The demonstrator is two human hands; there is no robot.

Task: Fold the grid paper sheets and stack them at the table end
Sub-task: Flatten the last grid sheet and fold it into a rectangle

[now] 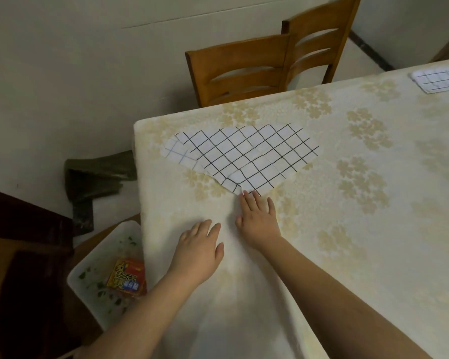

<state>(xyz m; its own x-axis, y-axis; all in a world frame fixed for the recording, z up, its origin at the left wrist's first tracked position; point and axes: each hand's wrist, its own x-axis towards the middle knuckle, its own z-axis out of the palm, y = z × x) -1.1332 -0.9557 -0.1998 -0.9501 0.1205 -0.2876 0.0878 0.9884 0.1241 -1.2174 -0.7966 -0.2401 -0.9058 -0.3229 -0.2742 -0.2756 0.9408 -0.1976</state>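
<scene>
Both hands lie flat with fingers spread on the desk (373,203): right hand (258,218) touching the fanned grid sheets' (244,154) near corner, left hand (198,251) beside it. Folded stack (439,80) sits far right.

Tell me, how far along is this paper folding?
Done: a folded stack already lies at the table's far end. In hand: nothing is gripped yet; the right hand lies flat with its fingers at the near corner of the loose sheets, and the left hand rests open on the cloth. Left: several overlapping unfolded sheets still need folding and stacking.
</scene>
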